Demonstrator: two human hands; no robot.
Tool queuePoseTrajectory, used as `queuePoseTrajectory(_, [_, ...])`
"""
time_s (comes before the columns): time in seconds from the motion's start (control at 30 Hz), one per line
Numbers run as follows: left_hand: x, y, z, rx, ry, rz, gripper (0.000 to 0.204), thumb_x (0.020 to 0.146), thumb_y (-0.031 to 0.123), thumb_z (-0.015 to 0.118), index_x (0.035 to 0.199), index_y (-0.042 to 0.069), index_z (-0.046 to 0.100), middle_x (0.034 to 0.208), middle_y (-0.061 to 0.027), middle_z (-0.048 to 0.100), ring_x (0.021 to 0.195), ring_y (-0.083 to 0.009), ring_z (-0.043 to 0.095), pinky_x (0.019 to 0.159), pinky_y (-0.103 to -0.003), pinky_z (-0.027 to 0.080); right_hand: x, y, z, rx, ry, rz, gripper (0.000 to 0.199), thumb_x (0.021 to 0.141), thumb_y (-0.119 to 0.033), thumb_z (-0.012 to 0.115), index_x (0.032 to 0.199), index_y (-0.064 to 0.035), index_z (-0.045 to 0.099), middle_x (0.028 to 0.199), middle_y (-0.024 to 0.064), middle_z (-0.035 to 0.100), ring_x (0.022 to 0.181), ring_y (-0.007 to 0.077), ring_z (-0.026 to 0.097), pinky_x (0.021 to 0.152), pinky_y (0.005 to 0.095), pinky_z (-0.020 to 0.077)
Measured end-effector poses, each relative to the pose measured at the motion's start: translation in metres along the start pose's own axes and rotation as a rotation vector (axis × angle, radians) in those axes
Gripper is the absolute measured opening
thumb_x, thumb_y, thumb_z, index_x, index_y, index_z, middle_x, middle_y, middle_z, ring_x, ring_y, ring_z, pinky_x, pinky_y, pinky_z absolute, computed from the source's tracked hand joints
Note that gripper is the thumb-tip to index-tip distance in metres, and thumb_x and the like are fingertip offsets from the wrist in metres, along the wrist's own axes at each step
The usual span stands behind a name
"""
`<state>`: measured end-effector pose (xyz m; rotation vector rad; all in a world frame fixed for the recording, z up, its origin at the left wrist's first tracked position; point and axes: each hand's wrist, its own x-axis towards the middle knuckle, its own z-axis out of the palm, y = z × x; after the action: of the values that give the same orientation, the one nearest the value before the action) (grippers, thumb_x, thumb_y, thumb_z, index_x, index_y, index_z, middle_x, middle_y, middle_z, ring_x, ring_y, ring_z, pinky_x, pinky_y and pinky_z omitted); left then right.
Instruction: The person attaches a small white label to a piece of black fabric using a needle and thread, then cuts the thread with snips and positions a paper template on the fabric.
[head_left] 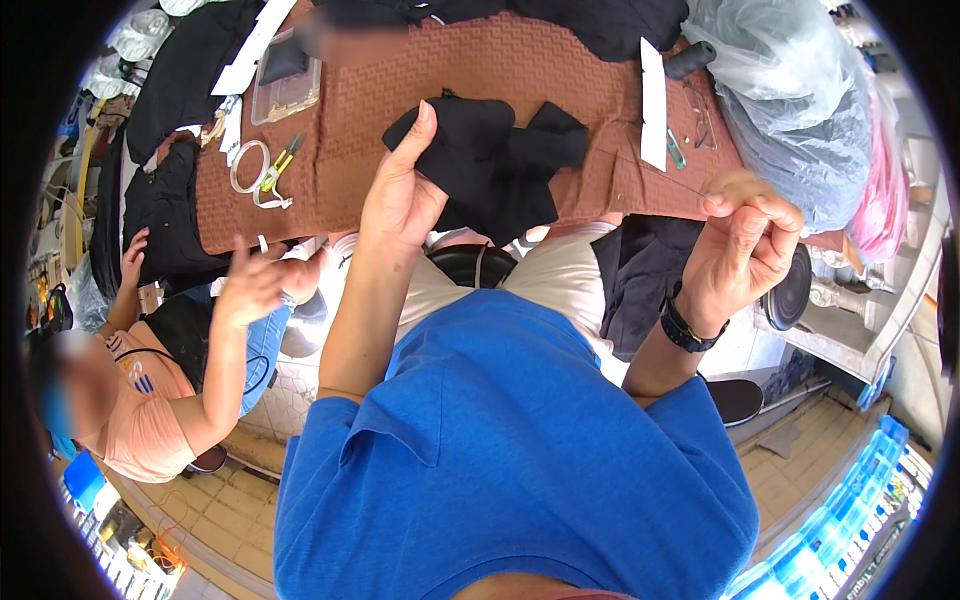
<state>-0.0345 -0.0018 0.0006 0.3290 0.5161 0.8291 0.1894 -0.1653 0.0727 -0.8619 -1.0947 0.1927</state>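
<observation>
The left hand (400,190) pinches the edge of a black cloth (490,165) that lies on the brown-covered desk (350,110), thumb up against the fabric. The right hand (745,245) is raised off to the side, fingers closed as if on a thread (too fine to make out). Pulled too hard, a thread could snap or pucker the cloth; the loose grip might let the fabric slide toward the scissors (280,165).

The black cloth (495,160) lies crumpled on the brown table cover (500,70), its left edge pinched by the left hand (400,195).
</observation>
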Motion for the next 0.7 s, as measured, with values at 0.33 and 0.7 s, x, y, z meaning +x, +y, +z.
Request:
queuePoseTrajectory(0.33, [0.002,0.005,0.023,0.195,-0.068,0.165,0.034,0.102,0.022,0.064,0.119,-0.007,0.065,0.119,-0.0178,0.071,0.112,-0.0255,0.068,0.103,-0.038,0.053,-0.009,0.061,-0.006,-0.212,0.142,0.398,0.008,0.100,-0.006,0.064,0.104,-0.0002,0.063,0.091,0.0107,0.072,0.084,0.0155,0.070,0.074,0.0290,0.0573])
queuePoseTrajectory(0.7, [0.004,-0.028,0.031,0.178,0.098,0.166,0.022,0.096,0.016,0.073,0.111,0.004,0.065,0.107,-0.0058,0.069,0.100,-0.0147,0.066,0.091,-0.031,0.054,-0.025,0.107,0.087,-0.290,-0.188,0.411,0.013,0.088,-0.004,0.076,0.093,-0.0009,0.065,0.084,0.0081,0.073,0.072,0.0137,0.067,0.068,0.0289,0.0536])
